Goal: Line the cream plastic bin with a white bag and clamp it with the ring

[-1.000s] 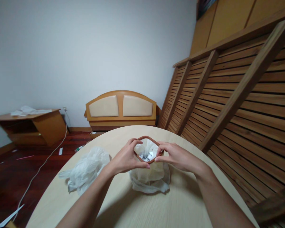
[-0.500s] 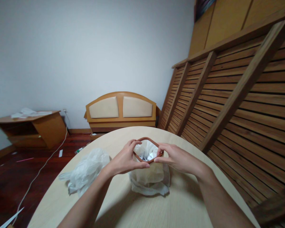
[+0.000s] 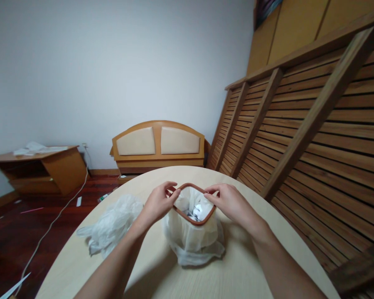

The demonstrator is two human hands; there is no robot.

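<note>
A brown rounded-square rim ring (image 3: 195,223) sits around the mouth of a small bin lined with a thin white plastic bag (image 3: 191,253). The bag's edge hangs loosely outside, and the bin's walls show only faintly through it. At the ring's left corner, my left hand (image 3: 160,202) pinches it between thumb and fingers. My right hand (image 3: 230,202) grips the ring's right corner the same way. Crumpled white material with dark marks (image 3: 197,211) shows inside the opening. Left of the bin, near my left forearm, lies a crumpled white plastic bag (image 3: 114,222).
Everything stands on a round pale wooden table (image 3: 243,265). A slatted wooden frame (image 3: 299,137) leans along the right side. Behind the table is a headboard (image 3: 158,141). At the left, a low cabinet (image 3: 62,170) carries papers, and a white cable (image 3: 54,220) crosses the floor.
The ring has tilted toward me, its near edge lower, and the opening shows wider. Both hands have shifted toward its side corners. The bag's skirt spreads lower and nearer.
</note>
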